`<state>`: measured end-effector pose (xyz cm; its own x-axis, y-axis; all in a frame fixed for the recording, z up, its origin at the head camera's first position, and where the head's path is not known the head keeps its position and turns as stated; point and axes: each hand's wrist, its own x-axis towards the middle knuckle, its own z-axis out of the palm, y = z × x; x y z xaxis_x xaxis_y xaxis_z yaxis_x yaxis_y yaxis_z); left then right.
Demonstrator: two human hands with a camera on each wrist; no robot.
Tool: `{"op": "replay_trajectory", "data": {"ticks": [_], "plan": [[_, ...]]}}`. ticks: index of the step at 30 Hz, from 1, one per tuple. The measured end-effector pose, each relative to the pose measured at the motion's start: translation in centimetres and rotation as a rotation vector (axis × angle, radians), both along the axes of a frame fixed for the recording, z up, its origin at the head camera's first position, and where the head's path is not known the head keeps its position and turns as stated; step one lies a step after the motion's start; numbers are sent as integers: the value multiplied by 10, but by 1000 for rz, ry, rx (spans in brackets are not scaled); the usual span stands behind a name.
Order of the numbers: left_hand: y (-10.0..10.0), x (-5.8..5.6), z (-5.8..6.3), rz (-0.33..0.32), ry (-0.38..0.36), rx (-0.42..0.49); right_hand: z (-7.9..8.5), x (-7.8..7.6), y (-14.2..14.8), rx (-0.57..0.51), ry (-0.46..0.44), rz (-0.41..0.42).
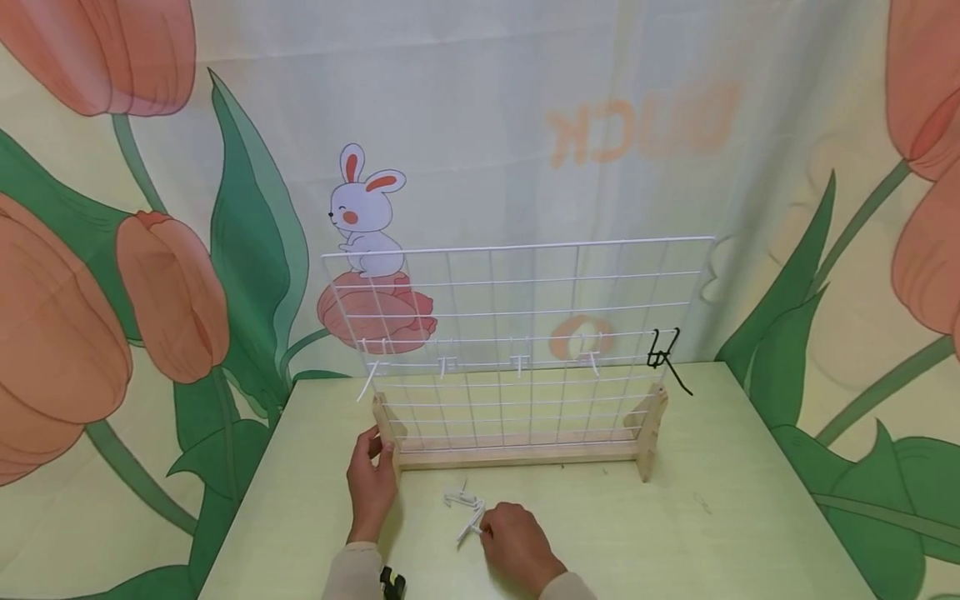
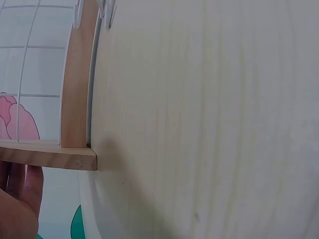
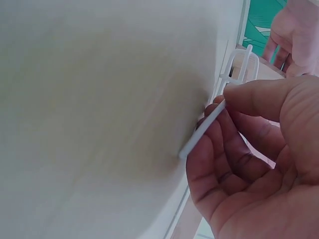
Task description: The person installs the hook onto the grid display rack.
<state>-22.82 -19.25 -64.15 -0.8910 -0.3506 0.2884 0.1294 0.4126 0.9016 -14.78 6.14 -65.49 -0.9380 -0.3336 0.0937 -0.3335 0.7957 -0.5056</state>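
My left hand (image 1: pixel 372 486) is at the outer side of the stand's left wooden upright (image 1: pixel 387 437). In the left wrist view, its fingers (image 2: pixel 33 186) rest against the outer face of that board. My right hand (image 1: pixel 517 542) pinches a white hook (image 3: pixel 204 128) between thumb and fingers, low over the table. Right beside it in the head view are more white hook parts (image 1: pixel 461 498). Behind both hands, a white wire grid panel (image 1: pixel 531 312) stands upright in the wooden stand.
Several white hooks (image 1: pixel 519 360) hang along one grid wire, and a black hook (image 1: pixel 660 357) hangs at the right end. The pale table (image 1: pixel 720 467) ends at a curtain (image 1: pixel 480 125) printed with tulips and a rabbit. A small black and yellow object (image 1: pixel 392 582) is beside the left sleeve.
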Motion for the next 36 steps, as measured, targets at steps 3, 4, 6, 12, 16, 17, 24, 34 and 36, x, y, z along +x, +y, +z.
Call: {"op": "replay_trajectory", "data": {"ticks": [3, 4, 6, 12, 16, 17, 24, 34, 36], "plan": [[1, 0, 2, 3, 5, -8, 1, 0, 3, -39, -39, -16], [1, 0, 2, 4, 2, -7, 1, 0, 4, -55, -52, -20], [1, 0, 2, 3, -3, -7, 2, 0, 6, -77, -77, -30], [0, 1, 1, -16, -22, -3, 4, 3, 13, -215, -124, -50], [0, 1, 2, -20, -31, -2, 0, 3, 18, -304, -121, -60], [0, 1, 2, -19, -34, -1, -1, 3, 18, -321, -112, -61], [-1, 0, 1, -21, -44, 10, -3, 2, 19, -387, -29, -104], [0, -1, 0, -14, -39, 9, 3, 4, 19, -483, 18, -222], [0, -1, 0, -16, -35, 7, 5, 6, 20, -514, 56, -248]]}}
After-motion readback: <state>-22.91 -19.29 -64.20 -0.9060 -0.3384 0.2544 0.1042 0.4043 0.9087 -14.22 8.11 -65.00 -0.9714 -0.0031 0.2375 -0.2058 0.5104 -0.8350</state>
